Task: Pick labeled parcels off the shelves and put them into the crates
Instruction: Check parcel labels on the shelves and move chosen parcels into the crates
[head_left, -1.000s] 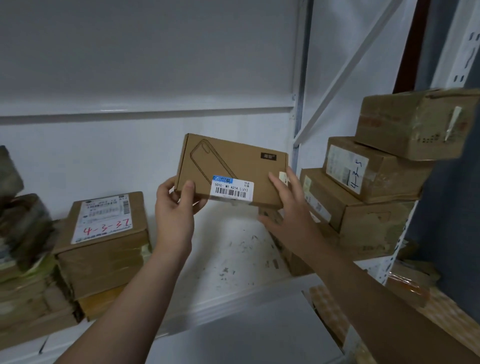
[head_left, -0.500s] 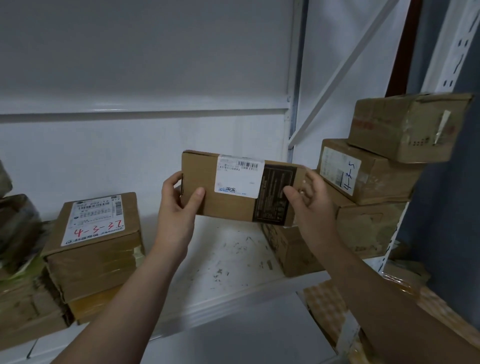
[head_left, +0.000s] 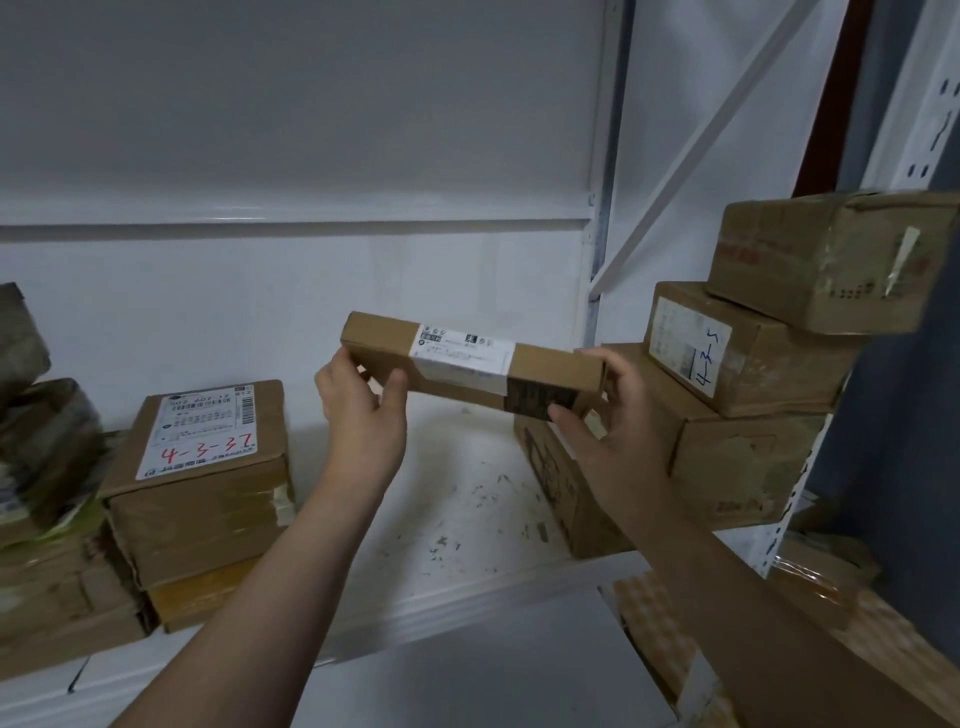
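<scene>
Over the white shelf (head_left: 467, 509), between the left stack of boxes (head_left: 208, 499) and the taller right stack (head_left: 743, 467), the flat parcel (head_left: 545, 364) hangs in mid-air, left hand (head_left: 363, 415) and right hand (head_left: 618, 441) each pinching an end, best kept level while the label (head_left: 462, 351) is checked; no crate shows.

I've got the parcel (head_left: 457, 358) above the shelf (head_left: 457, 509), left hand (head_left: 363, 415) on its left end, right hand (head_left: 618, 447) on its right; left stack (head_left: 208, 467), right stack (head_left: 753, 415) flank it.
</scene>
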